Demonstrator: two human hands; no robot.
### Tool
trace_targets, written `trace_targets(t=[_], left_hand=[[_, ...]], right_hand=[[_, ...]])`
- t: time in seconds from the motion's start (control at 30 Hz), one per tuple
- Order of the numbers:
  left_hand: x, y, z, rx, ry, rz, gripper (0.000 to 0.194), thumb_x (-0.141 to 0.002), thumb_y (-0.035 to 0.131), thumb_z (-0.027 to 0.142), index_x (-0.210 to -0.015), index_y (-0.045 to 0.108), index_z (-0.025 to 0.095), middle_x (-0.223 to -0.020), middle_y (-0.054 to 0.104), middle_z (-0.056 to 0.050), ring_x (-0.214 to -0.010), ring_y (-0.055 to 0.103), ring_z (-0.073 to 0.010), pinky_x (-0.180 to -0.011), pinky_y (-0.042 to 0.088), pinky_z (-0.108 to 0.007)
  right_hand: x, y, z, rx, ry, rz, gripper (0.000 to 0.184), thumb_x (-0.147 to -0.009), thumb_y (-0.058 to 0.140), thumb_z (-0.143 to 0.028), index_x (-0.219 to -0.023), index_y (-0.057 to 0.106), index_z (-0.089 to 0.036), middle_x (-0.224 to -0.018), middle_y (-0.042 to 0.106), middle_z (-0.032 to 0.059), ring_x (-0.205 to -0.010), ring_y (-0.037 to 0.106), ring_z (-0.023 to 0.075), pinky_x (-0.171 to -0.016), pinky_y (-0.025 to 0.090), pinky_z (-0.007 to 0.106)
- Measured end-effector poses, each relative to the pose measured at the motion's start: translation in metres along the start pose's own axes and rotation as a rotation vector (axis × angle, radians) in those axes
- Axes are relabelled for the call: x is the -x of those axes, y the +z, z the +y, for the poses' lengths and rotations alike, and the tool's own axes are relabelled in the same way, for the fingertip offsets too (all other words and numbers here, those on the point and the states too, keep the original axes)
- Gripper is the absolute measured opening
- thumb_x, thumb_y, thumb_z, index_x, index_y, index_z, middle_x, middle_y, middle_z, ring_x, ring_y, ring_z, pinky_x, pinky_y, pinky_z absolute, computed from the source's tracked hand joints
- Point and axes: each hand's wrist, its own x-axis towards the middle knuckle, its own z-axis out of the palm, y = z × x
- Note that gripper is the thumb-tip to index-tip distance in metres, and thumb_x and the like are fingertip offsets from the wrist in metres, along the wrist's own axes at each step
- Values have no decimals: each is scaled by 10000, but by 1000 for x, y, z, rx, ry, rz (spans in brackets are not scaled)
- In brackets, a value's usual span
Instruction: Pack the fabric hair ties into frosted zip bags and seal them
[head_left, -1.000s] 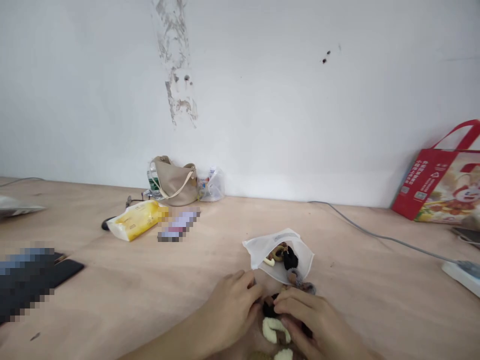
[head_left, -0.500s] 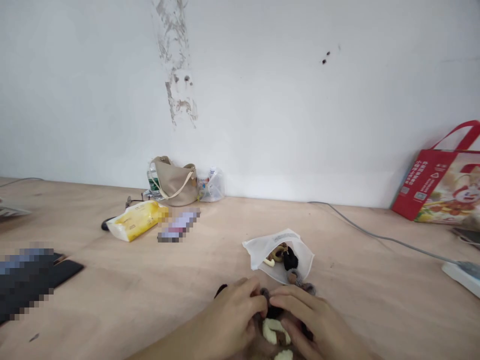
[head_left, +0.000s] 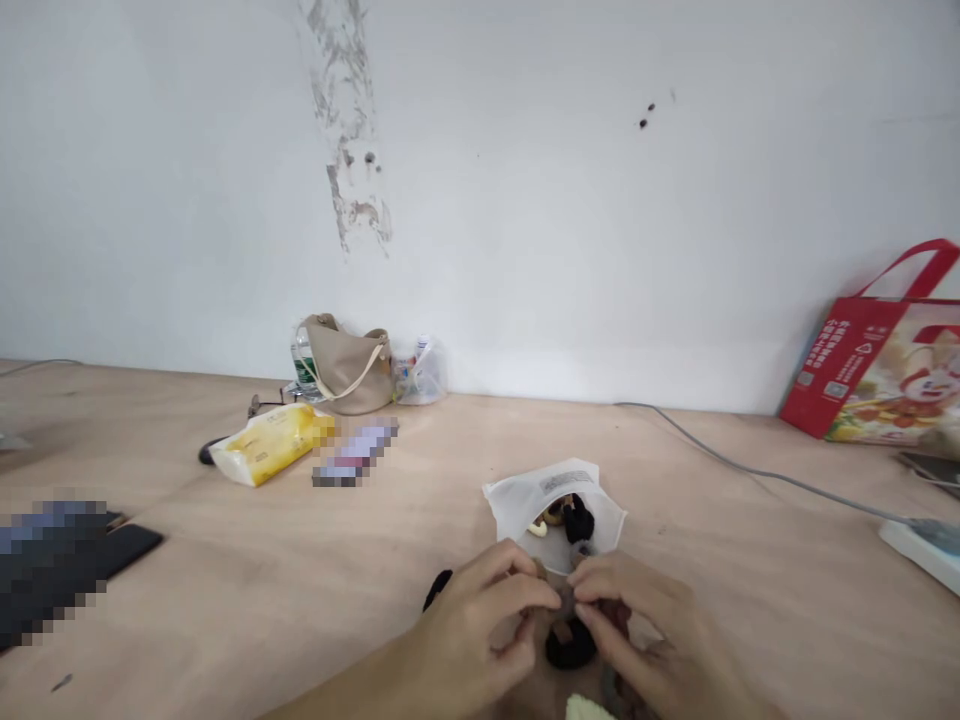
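Note:
My left hand and my right hand meet at the bottom centre, their fingertips pinching a small brown fuzzy hair tie. Below the fingers hangs a black hair band, and a cream fuzzy hair tie lies at the lower edge. A black strip shows beside my left hand. Just beyond my fingers, a white translucent pouch holds a black hair tie and a tan ring. My hands hide the pouch's near end.
A plywood table meets a white wall. At the back stand a beige handbag, yellow tissue packet and plastic bag. A red gift bag stands far right. A grey cable runs to a white power strip.
My hands have drawn together and risen toward the pouch, now covering its near end. The black band hangs lower between them, and the view has shifted slightly.

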Motion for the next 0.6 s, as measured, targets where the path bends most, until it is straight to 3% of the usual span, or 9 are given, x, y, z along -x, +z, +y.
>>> trace_targets(t=[0.1,0.23,0.33,0.47,0.6], left_hand=[[-2,-2,1,-43,24,76,323,-752,471,-3,-956,607,207,-874,566,-32,-772,587,-121,-700,499,-188],[1,-2,2,-126,130,112,270,-793,479,19,-944,589,213,-885,566,-33,-763,578,-112,-688,488,-172],[-1,-1,-1,-238,237,82,217,-841,463,38,-942,574,195,-887,588,-48,-792,575,-125,-716,490,-190],[-19,5,-10,-524,425,17,253,-949,361,119,-856,591,167,-785,622,-49,-755,560,-153,-801,471,-293],[-33,14,-16,-711,385,-40,317,-966,333,119,-790,594,155,-819,666,-66,-942,575,-195,-960,365,-379]], right_hand=[[2,-2,12,54,85,187,107,-876,528,-200,-897,629,-229,-976,689,54,-768,668,141,-645,544,199],[3,-5,24,15,218,99,269,-909,462,-274,-1129,613,-239,-1345,528,99,-1159,561,230,-813,558,318],[3,-7,25,-24,287,13,282,-926,420,-288,-1121,620,-249,-1202,638,90,-976,664,203,-762,567,308],[3,-11,23,26,323,85,229,-902,439,-273,-971,652,-227,-822,715,43,-742,684,176,-642,551,254],[3,-18,25,169,274,59,211,-881,438,-246,-945,638,-227,-805,706,33,-595,637,145,-497,487,209]])
